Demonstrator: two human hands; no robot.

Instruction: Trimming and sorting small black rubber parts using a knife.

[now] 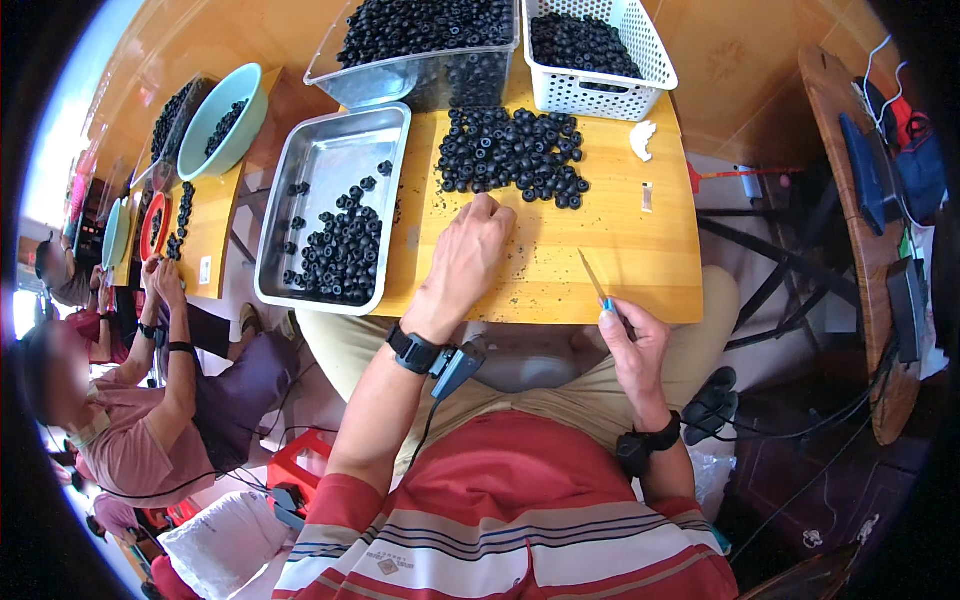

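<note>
We see our left hand (pixel 470 250) stretched forward, knuckles up, fingers curled at the near edge of a heap of small black rings (pixel 512 155) on the wooden table (pixel 640 260); whether it grips one we cannot tell. Our right hand (pixel 632 345), at the table's near edge, pinches a small blue-handled knife (pixel 597 285), blade pointing away. A steel tray (pixel 335 150) left of the heap holds more rings. A white basket (pixel 600 90) and clear bin (pixel 400 80) are cut off at the top.
</note>
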